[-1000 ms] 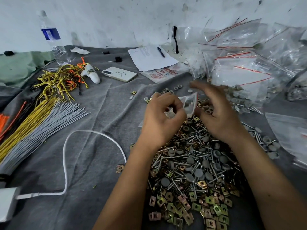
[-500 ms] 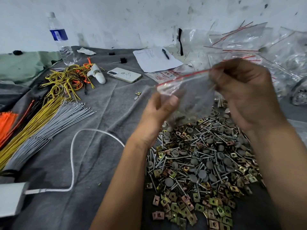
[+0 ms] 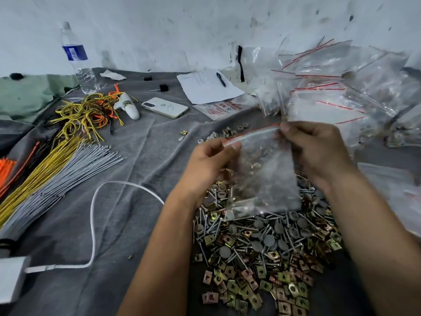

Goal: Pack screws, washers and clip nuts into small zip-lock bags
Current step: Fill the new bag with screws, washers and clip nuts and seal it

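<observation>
In the head view, right of the frame's centre, the left hand (image 3: 210, 159) and the right hand (image 3: 316, 148) are each pinching one end of the red-striped mouth of a small zip-lock bag (image 3: 262, 176), fingers clamped on the thin clear film, probably so the strip is stretching taut for sealing while the few pieces inside are sagging to the bottom. Below it, on the wrinkled grey cloth of the surface (image 3: 127, 201), a heap of slim steel screws (image 3: 239, 226), round grey washers (image 3: 268, 239) and flat brassy square clip nuts (image 3: 246, 290) is lying within reach, and more crinkly clear bags (image 3: 337, 92) are piling up at the upper right.
</observation>
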Tool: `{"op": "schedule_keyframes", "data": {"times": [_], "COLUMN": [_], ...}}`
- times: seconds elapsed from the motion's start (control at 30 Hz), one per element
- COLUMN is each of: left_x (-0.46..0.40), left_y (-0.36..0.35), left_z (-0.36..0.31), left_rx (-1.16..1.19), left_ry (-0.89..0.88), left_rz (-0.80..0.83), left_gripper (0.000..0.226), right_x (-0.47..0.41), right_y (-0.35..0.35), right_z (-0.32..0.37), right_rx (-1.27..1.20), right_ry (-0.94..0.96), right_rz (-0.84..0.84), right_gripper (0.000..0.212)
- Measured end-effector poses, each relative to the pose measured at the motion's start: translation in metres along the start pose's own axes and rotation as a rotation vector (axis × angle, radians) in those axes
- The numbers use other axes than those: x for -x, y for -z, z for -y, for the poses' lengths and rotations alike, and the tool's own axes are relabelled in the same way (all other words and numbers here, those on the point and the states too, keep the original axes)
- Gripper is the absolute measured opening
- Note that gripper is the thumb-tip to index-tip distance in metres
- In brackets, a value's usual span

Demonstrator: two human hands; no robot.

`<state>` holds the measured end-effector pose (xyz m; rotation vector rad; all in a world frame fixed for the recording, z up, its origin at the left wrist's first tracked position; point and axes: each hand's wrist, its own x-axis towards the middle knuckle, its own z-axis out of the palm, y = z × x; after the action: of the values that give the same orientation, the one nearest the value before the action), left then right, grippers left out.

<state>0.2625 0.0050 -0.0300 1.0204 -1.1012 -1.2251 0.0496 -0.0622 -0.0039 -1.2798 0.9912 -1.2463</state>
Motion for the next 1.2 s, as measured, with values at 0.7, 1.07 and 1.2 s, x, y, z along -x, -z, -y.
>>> {"op": "schedule_keyframes", "data": {"times": [0.7,1.07,1.2], "left_x": [-0.005,-0.006,-0.008], "left_y": [0.005,-0.003,-0.01], "left_z": [0.004,0.007,0.015], "left_rx": [-0.429,-1.017,-0.938], "left_ry": [-0.303,-0.604,-0.736], "left_rz": [-0.319,-0.412,-0.209], "left_gripper": [0.015,0.043,0.011], "right_x": [0.009,0.012,0.015], "right_y": [-0.005,-0.009,-0.016], "right_z": [-0.038,-0.035,-0.035], "right_rx": [0.147,0.425,0.523], "right_ry": [0.274,0.544,0.654], "right_rz": [0.063,0.092,0.16], "right_gripper": [0.016,0.013,0.011]}}
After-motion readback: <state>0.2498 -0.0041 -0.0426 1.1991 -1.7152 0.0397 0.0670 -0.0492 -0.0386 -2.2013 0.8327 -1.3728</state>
